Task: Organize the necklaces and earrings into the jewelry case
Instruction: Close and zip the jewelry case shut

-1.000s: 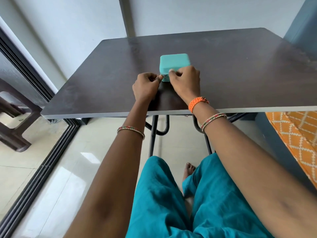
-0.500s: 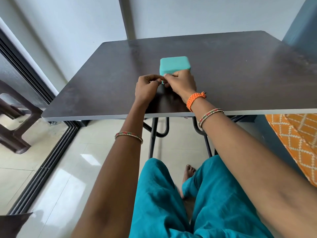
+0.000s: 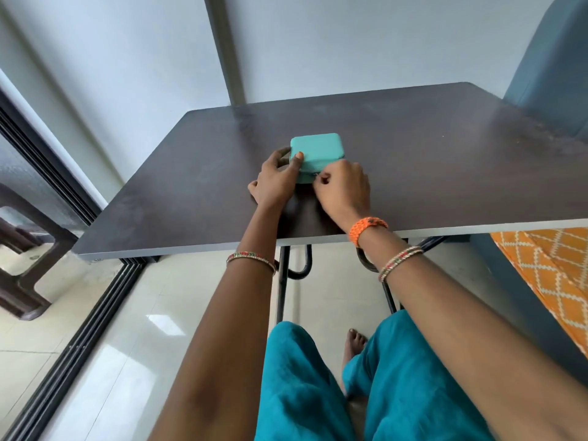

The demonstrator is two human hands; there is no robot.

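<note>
Jewelry case (image 3: 317, 148) closed on dark table (image 3: 445, 160), pale wall (image 3: 381, 43) behind

Both arms extended forward, forearms roughly parallel. Left hand (image 3: 276, 178): palm down, thumb up on top of the jewelry case (image 3: 317, 150), fingers wrapped round its left side. Right hand (image 3: 344, 189): curled, fingertips pinched at the case's front edge.

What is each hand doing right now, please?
Left hand: open, gripping the left side of the closed teal case.
Right hand: closed, pinching at the case's front seam, likely a zip pull.
</note>
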